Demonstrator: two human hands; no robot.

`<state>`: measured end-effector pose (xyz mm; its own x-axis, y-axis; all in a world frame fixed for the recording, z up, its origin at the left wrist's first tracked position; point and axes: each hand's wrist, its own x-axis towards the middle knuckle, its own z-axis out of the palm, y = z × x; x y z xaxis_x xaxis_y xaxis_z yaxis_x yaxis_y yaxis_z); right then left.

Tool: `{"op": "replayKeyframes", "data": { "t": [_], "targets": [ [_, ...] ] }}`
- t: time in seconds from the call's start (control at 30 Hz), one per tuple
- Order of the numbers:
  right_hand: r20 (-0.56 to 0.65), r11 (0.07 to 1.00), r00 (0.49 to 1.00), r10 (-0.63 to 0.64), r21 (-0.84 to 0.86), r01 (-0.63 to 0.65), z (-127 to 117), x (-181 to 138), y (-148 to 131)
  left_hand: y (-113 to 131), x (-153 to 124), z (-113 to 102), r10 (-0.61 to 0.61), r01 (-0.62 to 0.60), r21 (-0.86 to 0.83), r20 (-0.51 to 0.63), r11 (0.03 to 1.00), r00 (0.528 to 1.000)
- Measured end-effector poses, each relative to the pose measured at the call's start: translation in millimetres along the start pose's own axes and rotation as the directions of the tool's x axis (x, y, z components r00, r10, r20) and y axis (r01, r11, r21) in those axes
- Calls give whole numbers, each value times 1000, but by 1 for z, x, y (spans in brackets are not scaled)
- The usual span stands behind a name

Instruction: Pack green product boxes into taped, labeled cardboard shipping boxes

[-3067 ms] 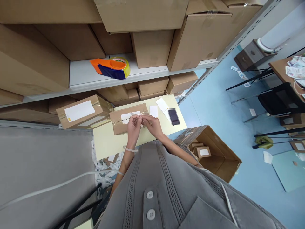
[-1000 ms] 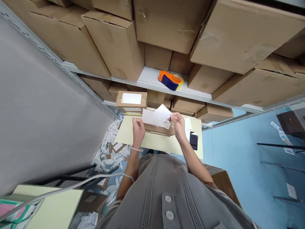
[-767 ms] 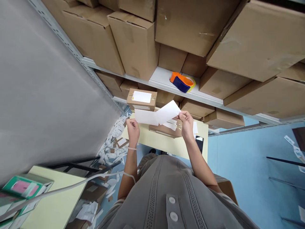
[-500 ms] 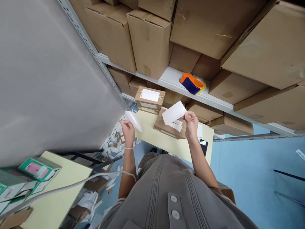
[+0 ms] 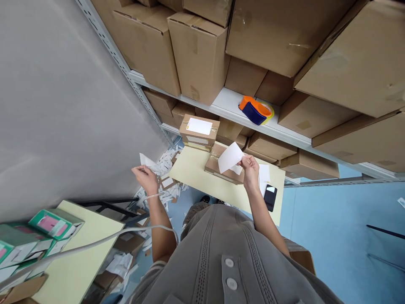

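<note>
The left hand (image 5: 146,179) is held out over the floor, left of the counter (image 5: 194,169), its fingers curled and the thumb pressed against them, pinching a crumpled white paper (image 5: 147,161) that sticks up above the knuckles. A pale bracelet (image 5: 154,195) circles that wrist. The right hand (image 5: 251,172) is above the counter, its thumb and forefinger grasping one edge of a white label (image 5: 230,158), the other fingers folded in. The label hangs tilted over a taped cardboard box (image 5: 213,164) lying on the counter, hiding part of it; whether the two touch cannot be told.

Behind and to the left stands a labelled carton (image 5: 198,134). Right of the right hand, a smartphone (image 5: 270,197) lies on the counter beside a white sheet (image 5: 264,172). An orange-and-blue tape dispenser (image 5: 255,112) rests on the shelf (image 5: 228,99) above.
</note>
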<state>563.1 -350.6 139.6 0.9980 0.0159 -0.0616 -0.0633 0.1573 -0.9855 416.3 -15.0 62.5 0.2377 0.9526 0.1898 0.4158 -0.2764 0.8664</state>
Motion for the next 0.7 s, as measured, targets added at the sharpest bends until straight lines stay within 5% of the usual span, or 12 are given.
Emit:
{"op": "replayKeyframes", "data": {
  "t": [0.17, 0.33, 0.4, 0.57, 0.63, 0.7],
  "targets": [
    [-18, 1000, 1000, 6, -6, -6, -4, -2, 1, 8, 2, 14, 75, -79, 57, 61, 995, 995],
    [-48, 1000, 999, 4, -19, -5, -7, -4, 5, 44, -33, 40, 129, -69, -202, 296, 977, 946],
    [-53, 999, 998, -21, -38, 19, -5, -8, 6, 67, -60, 53, 173, 18, -363, 486, 932, 857],
    [4, 980, 995, -104, -172, 104, 9, -25, 6, 125, -133, 74, 303, 303, -467, 836, 831, 459],
    [92, 954, 986, -142, -252, 161, 13, -32, 4, 139, -151, 77, 308, 317, -454, 855, 833, 416],
    [203, 917, 965, -165, -328, 226, 14, -36, 4, 145, -159, 78, 299, 288, -448, 847, 846, 440]
  ]
}}
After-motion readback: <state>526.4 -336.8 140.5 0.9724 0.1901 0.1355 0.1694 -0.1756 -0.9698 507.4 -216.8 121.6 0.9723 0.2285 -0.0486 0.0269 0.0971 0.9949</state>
